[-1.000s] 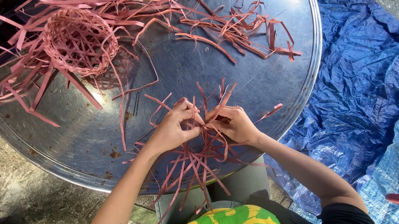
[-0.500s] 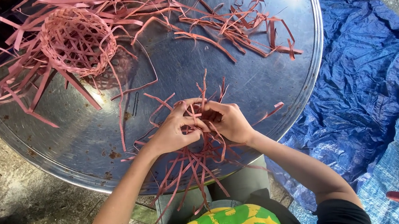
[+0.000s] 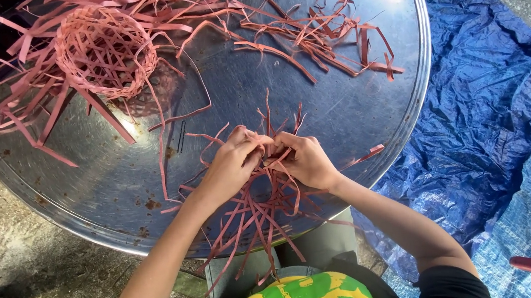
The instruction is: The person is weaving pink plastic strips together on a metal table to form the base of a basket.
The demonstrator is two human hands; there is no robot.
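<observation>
No packages, labels, signs or screens in view.

your round metal surface (image 3: 369,124) was shiny, with small rust spots near its front-left rim. a half-woven pink basket (image 3: 104,51) sat on it at the far left, loose pink strips (image 3: 305,31) lay scattered across the far side, and a small bundle of woven strips (image 3: 265,202) lay at the near edge, overhanging toward you.
</observation>
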